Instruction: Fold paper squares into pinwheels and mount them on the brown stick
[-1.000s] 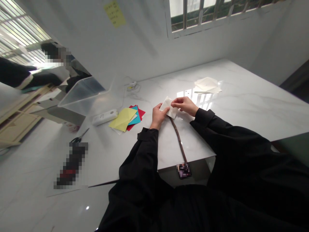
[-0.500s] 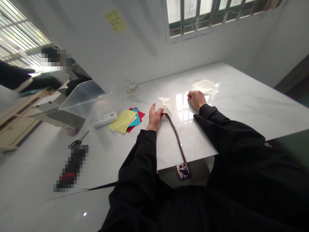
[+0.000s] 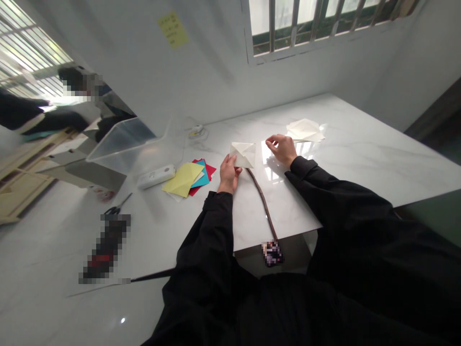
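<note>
Folded paper [image 3: 243, 154]: cream-white, roughly square, diagonal creases meeting near the centre, loose flap edges on top. Not flat: tilted up, lower corner pinched in left hand [image 3: 228, 175], thumb on the near face. No tears visible.

Right hand [image 3: 283, 150] is at the paper's 3 o'clock, just apart from it, empty, fingers loosely curled.

Loose sheets [image 3: 304, 130]: same pale paper, overlapping, lying flat at about 2 o'clock from the folded paper, well apart from it and just beyond the right hand's fingertips.
</note>
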A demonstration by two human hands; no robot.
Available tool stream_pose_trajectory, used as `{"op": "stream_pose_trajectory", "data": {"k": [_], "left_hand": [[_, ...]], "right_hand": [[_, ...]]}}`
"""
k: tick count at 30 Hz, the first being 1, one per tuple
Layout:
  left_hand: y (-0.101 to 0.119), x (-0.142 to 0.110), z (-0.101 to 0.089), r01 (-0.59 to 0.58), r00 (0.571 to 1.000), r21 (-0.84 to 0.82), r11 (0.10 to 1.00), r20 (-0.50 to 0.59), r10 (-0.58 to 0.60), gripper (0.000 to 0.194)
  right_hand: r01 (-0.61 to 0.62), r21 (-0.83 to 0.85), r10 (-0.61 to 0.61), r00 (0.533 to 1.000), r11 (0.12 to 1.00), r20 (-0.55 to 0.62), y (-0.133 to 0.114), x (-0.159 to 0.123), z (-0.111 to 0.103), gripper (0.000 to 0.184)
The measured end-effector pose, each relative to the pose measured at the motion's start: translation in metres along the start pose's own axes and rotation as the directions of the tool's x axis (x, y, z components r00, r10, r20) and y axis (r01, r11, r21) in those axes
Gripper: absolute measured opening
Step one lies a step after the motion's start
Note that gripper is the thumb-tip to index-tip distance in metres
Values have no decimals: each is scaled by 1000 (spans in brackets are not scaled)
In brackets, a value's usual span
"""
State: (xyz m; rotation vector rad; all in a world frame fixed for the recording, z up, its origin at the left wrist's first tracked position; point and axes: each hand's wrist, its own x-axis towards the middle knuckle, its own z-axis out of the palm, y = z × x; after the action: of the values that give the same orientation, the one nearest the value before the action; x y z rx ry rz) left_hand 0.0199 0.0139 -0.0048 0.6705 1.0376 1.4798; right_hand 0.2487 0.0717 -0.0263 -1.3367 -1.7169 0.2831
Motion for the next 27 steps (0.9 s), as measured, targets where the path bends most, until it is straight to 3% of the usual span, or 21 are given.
{"op": "stream_pose_trajectory", "data": {"k": [4, 7, 12, 15, 18, 21, 27], "left_hand": [[2, -5, 0, -12, 997, 61, 998, 72, 8, 21], [3, -8, -1, -23, 993, 102, 995, 116, 11, 21], [-2, -8, -2, -78, 983, 201, 976, 179, 41, 29], [-8, -4, -2, -127, 975, 248, 960, 207, 76, 41], [-12, -1, -3, -160, 971, 288, 944, 217, 99, 41], [-12, -2, -1, -151, 977, 291, 945, 190, 97, 32], [-7, -6, 1, -116, 986, 274, 955, 149, 77, 38]], "right_hand": [[-53, 381, 38, 998, 923, 46, -27, -16, 14, 42], [-114, 492, 69, 992, 863, 108, -36, -29, 22, 54], [-85, 412, 44, 993, 907, 110, -36, -36, 25, 69], [12, 335, -33, 998, 942, 57, -37, -36, 24, 89], [147, 257, -159, 987, 955, 29, -44, -38, 23, 101], [193, 187, -198, 980, 963, 12, -54, -42, 23, 97], [73, 172, -69, 997, 982, -32, -57, -42, 20, 66]]}}
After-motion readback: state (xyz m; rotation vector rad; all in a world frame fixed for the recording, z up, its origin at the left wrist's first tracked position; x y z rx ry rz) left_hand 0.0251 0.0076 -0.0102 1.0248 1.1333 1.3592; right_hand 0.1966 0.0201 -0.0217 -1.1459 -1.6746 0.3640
